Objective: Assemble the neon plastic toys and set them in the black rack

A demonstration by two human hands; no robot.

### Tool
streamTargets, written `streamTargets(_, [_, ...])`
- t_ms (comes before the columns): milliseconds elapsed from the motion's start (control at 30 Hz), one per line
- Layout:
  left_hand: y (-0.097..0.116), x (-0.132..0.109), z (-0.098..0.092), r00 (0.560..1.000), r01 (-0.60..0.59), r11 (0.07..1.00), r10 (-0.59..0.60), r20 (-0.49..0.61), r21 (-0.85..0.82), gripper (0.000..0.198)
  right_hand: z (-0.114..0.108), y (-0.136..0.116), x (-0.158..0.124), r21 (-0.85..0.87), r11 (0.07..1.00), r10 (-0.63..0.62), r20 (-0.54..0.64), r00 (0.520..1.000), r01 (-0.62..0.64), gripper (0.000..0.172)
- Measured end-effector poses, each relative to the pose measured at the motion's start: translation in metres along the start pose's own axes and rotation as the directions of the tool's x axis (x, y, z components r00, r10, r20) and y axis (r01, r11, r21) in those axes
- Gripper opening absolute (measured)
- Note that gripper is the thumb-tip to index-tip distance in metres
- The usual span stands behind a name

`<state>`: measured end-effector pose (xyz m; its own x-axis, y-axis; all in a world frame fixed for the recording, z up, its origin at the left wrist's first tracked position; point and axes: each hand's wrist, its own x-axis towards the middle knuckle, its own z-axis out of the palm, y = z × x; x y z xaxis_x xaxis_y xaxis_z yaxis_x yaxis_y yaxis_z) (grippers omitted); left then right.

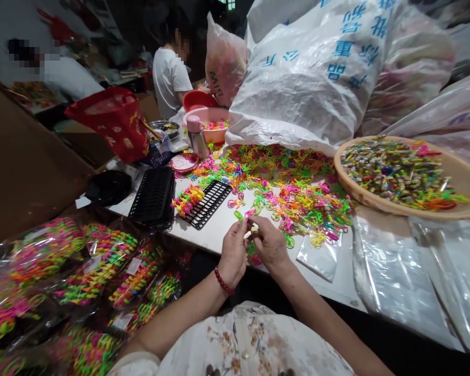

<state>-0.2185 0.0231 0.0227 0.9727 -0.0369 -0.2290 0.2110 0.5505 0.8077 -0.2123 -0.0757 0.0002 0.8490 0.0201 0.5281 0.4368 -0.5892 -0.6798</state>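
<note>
My left hand (234, 251) and my right hand (271, 246) meet over the front edge of the white table (203, 237), fingers closed. Between the left fingertips is a small plastic piece with a green ring (238, 214) and a pink part (251, 212). My right fingers pinch a small whitish piece (254, 228), whose kind is too small to make out. Beyond the hands lies a pile of bright plastic pieces (313, 206). Left of them a black slotted tray (213, 201) carries a row of coloured pieces (188, 199) at its left end.
Stacked black trays (152, 197) lie left, near bagged coloured pieces (97, 261). A large basin (348, 183) of small parts and clear plastic bags (395, 277) are at right. Large white sacks (297, 94) stand behind. A metal flask (197, 138) is farther back, with two people beyond.
</note>
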Motion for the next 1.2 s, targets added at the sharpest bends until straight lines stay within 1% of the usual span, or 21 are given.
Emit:
streamTargets(100, [0.0, 0.009, -0.006, 0.995, -0.026, 0.999, 0.023, -0.101, -0.024, 0.026, 0.008, -0.008, -0.015, 0.031, 0.999, -0.018, 0.119, 0.993, 0.014, 0.055])
streamTargets(200, [0.004, 0.019, -0.015, 0.982, -0.015, 1.0, 0.012, -0.187, -0.018, 0.028, 0.009, -0.018, -0.027, 0.128, 0.99, 0.017, 0.257, 0.966, -0.051, 0.05])
streamTargets(267, [0.009, 0.025, -0.021, 0.979, -0.039, 0.999, 0.032, -0.2, -0.034, 0.031, 0.003, -0.024, -0.027, 0.217, 0.963, 0.089, 0.31, 0.947, -0.161, 0.04])
streamTargets(333, [0.014, 0.029, -0.026, 0.98, -0.063, 0.996, 0.05, -0.194, -0.06, 0.034, -0.006, -0.028, -0.022, 0.274, 0.906, 0.222, 0.339, 0.914, -0.322, 0.034])
streamTargets(367, [0.015, 0.031, -0.027, 0.981, -0.061, 0.996, 0.049, -0.187, -0.06, 0.035, -0.01, -0.029, -0.018, 0.282, 0.877, 0.29, 0.336, 0.896, -0.389, 0.034])
streamTargets(400, [0.017, 0.031, -0.028, 0.984, -0.05, 0.997, 0.041, -0.174, -0.05, 0.037, -0.015, -0.029, -0.014, 0.278, 0.858, 0.34, 0.321, 0.884, -0.432, 0.034])
streamTargets(433, [0.017, 0.03, -0.029, 0.988, -0.031, 0.999, 0.026, -0.153, -0.031, 0.038, -0.019, -0.028, -0.009, 0.265, 0.856, 0.365, 0.297, 0.882, -0.444, 0.033])
streamTargets(500, [0.017, 0.027, -0.029, 0.995, 0.01, 1.0, -0.009, -0.095, 0.006, 0.04, -0.023, -0.025, -0.003, 0.231, 0.889, 0.339, 0.249, 0.907, -0.395, 0.031])
streamTargets(567, [0.015, 0.022, -0.028, 0.999, 0.031, 0.999, -0.03, -0.03, 0.022, 0.042, -0.023, -0.018, -0.002, 0.218, 0.913, 0.294, 0.235, 0.926, -0.345, 0.03])
streamTargets(633, [0.012, 0.019, -0.027, 0.999, 0.041, 0.999, -0.042, 0.019, 0.027, 0.041, -0.019, -0.011, -0.004, 0.249, 0.895, 0.312, 0.242, 0.919, -0.369, 0.032])
streamTargets(733, [0.011, 0.015, -0.027, 0.997, 0.05, 0.998, -0.053, 0.062, 0.041, 0.038, -0.013, -0.004, -0.008, 0.33, 0.831, 0.377, 0.259, 0.889, -0.449, 0.03])
streamTargets(833, [0.011, 0.012, -0.027, 0.989, 0.083, 0.994, -0.092, 0.114, 0.077, 0.037, -0.012, -0.003, -0.01, 0.35, 0.83, 0.367, 0.243, 0.898, -0.434, 0.025])
streamTargets(900, [0.011, 0.011, -0.027, 0.985, 0.099, 0.988, -0.114, 0.127, 0.122, 0.037, -0.013, -0.005, -0.009, 0.331, 0.849, 0.35, 0.23, 0.908, -0.411, 0.025])
streamTargets(967, [0.011, 0.01, -0.026, 0.986, 0.094, 0.978, -0.116, 0.115, 0.185, 0.037, -0.014, -0.008, -0.009, 0.32, 0.856, 0.346, 0.228, 0.91, -0.405, 0.025])
streamTargets(1067, [0.008, 0.01, -0.027, 0.991, 0.063, 0.961, -0.092, 0.098, 0.269, 0.037, -0.016, -0.01, -0.01, 0.319, 0.857, 0.342, 0.235, 0.91, -0.404, 0.024])
streamTargets(1200, [0.005, 0.01, -0.029, 0.992, 0.03, 0.942, -0.069, 0.104, 0.334, 0.039, -0.018, -0.01, -0.012, 0.323, 0.858, 0.332, 0.245, 0.911, -0.4, 0.023])
